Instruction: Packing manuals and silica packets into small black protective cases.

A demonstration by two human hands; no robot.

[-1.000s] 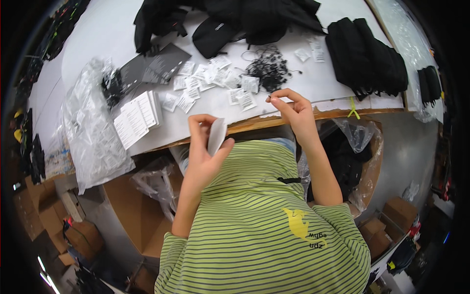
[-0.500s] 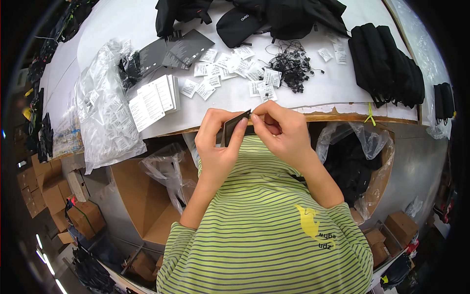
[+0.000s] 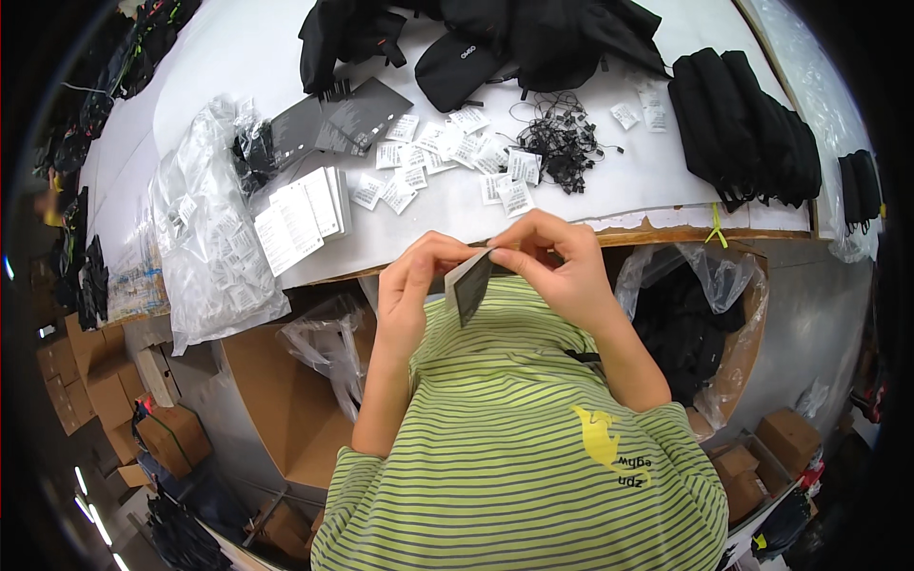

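Dark flat card between both hands

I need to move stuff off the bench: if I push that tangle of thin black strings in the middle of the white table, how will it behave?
The tangle of black strings looks thin and loose, so it is probably very light and floppy. Strands trail out at its edges, so a push would likely drag it unevenly and snag the small white tags beside it.

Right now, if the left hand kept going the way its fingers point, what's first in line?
The left hand points at the dark card it pinches; beyond that, the right hand. Depth looks close.
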